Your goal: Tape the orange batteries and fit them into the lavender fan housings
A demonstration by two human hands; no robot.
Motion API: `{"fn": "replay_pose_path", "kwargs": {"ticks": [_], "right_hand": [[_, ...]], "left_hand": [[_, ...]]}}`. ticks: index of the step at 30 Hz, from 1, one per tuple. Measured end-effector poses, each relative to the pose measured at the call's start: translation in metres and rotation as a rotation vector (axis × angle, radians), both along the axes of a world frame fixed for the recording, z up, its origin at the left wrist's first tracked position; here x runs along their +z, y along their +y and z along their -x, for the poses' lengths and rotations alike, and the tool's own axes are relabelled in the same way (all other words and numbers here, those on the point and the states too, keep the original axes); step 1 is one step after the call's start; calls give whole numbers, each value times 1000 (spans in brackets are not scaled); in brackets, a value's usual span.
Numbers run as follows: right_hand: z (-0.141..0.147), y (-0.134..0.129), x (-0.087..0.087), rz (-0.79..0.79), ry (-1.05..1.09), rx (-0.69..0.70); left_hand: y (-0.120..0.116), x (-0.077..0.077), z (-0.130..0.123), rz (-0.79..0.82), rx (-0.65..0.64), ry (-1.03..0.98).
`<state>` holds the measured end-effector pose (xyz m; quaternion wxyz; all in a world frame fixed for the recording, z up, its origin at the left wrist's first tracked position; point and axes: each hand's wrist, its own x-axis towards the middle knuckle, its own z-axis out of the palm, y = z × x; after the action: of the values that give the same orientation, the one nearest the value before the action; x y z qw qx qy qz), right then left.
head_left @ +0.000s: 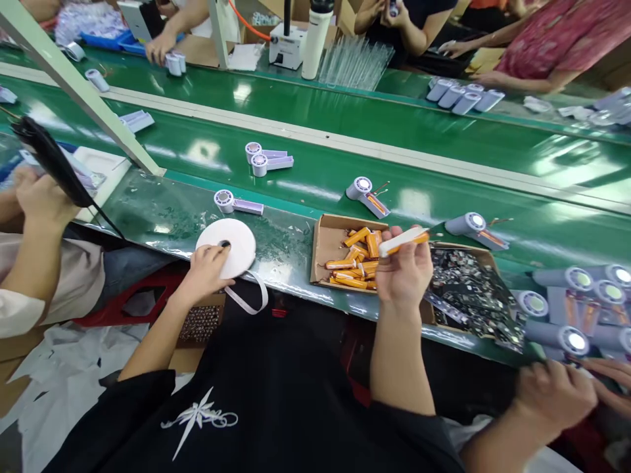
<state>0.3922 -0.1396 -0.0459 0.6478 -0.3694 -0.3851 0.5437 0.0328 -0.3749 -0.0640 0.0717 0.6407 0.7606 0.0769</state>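
Note:
My left hand (210, 268) grips a roll of white tape (239, 240), with its fingers over the face near the core hole. A loose tail of tape (257, 299) curls down off the roll past the bench edge. My right hand (407, 272) is closed around an orange battery (419, 239) with a white strip along its upper side. Just left of that hand, a cardboard box (323, 246) holds several more orange batteries (357, 253). Beyond the roll lies a lilac housing (225, 201) with an open handle.
A box of small circuit boards (473, 289) stands right of the batteries. Lilac housings (260, 164) lie on the green conveyor (305, 125). Co-workers' hands (557, 394) work at the right; another person holds a black tool (54, 161) at left. A metal post (83, 85) rises there.

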Motion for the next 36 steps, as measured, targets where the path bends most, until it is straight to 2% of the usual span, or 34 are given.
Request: {"fn": "replay_pose_path", "kwargs": {"ticks": [3, 7, 9, 11, 16, 18, 20, 24, 27, 31, 36], "right_hand": [[9, -15, -11, 37, -3, 170], [23, -23, -20, 23, 37, 236], [22, -20, -19, 10, 57, 236], [14, -18, -17, 0, 65, 231], [-24, -22, -10, -21, 43, 174], [-32, -17, -5, -14, 18, 172], [-28, -3, 3, -19, -7, 174], [-1, 40, 24, -83, -35, 165], [17, 71, 36, -99, -75, 213], [33, 103, 35, -95, -168, 362], [74, 140, 6, -125, -386, 551]], "left_hand": [[24, -13, 39, 35, 56, -65], [76, -5, 43, -161, 160, -25], [106, 2, 47, -212, 128, 69], [133, 8, 59, -167, 33, 168], [177, 18, 90, 120, -125, 323], [202, 21, 85, 158, -182, 318], [237, 22, 66, 135, -249, 235], [318, 18, 10, 100, -349, 42], [359, 12, -14, 134, -417, -30], [374, 5, -12, 175, -448, -143], [371, -4, -13, 142, -366, -215]]}}
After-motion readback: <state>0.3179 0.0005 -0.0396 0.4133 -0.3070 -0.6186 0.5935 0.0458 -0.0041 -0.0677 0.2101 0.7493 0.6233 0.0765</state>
